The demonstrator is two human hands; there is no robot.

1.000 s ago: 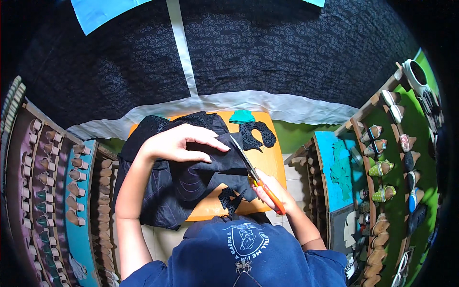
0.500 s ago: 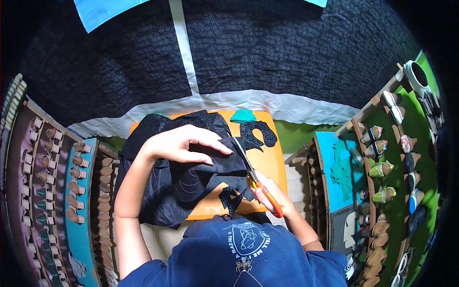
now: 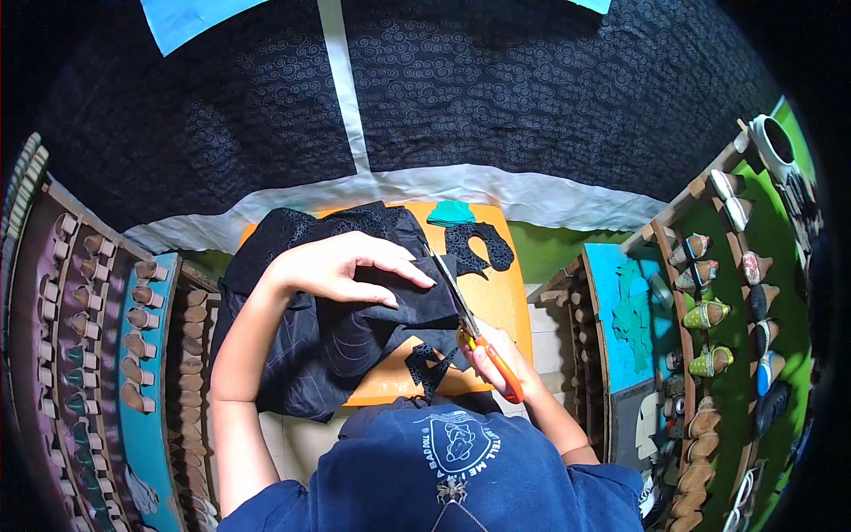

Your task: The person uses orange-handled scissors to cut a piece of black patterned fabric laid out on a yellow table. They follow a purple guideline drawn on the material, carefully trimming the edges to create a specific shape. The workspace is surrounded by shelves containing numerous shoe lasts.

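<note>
The fabric (image 3: 328,346) at centre frame was black with faint curved lines, lying on an orange table (image 3: 505,301). The scissors (image 3: 479,341) had orange handles. A teal scrap (image 3: 450,213) sat at upper centre beside a black lacy cut piece (image 3: 479,248). The backdrop cloth (image 3: 532,97) across the top was black with swirl patterning.

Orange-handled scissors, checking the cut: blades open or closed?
Cannot tell: the orange-handled scissors look like one thin line along the black fabric, right hand gripping.
</note>
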